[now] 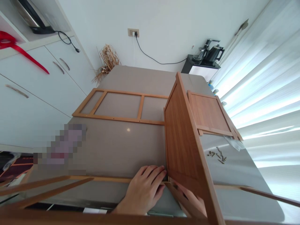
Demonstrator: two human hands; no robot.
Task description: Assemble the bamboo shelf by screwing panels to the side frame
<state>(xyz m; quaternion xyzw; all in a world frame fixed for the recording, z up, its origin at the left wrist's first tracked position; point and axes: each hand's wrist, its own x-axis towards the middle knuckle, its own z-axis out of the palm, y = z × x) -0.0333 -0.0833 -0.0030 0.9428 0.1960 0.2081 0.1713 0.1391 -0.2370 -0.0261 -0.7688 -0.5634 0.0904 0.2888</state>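
Note:
A wooden panel [185, 137] stands upright on edge, meeting the rail of a wooden frame [110, 179] at the near side. My left hand [145, 187] is closed over this rail, its fingertips against the foot of the panel. Low beside the panel, my right hand [192, 200] has its fingers bent in at the same joint. The panel's lower edge partly hides those fingers, and what they pinch cannot be made out. Several small screws [220, 155] lie loose on the table to the panel's right.
On the grey table [131, 147] lie an open wooden frame [117, 106], a second panel [209, 112] and a clear plastic bag [235, 143]. A blurred-out patch [67, 140] covers something at left. Cabinets [39, 81] flank the left side; a curtain [269, 93] hangs at right.

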